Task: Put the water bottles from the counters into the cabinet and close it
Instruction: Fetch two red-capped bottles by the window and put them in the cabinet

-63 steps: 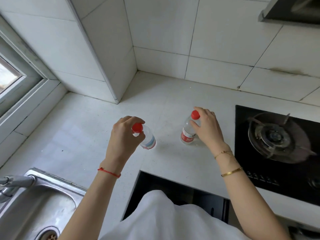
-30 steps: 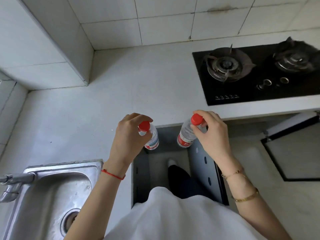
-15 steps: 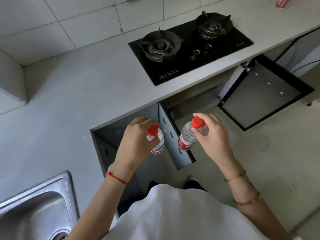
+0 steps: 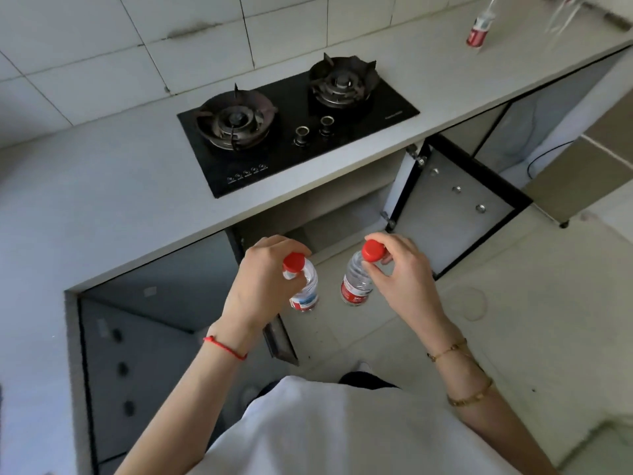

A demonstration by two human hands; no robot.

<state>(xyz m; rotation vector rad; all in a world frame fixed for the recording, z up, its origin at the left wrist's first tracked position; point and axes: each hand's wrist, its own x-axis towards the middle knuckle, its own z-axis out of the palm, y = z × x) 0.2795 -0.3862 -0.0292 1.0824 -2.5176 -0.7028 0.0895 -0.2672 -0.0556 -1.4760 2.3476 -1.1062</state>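
My left hand grips a small clear water bottle with a red cap and a blue-and-white label, held by its neck. My right hand pinches the red cap of a second clear bottle with a red label. Both bottles hang in the air in front of the open cabinet under the stove. Its right door swings wide open; a left door also stands open. A third red-labelled bottle stands on the counter at the far right.
A black two-burner gas stove is set into the grey counter. Another open cabinet space lies lower left under the counter. The tiled floor spreads to the right. A black cable hangs near a further cabinet.
Both hands lifted the bottles off the counter and carried them down and right, away from the sink. They now hang before the open cabinet below the stove.
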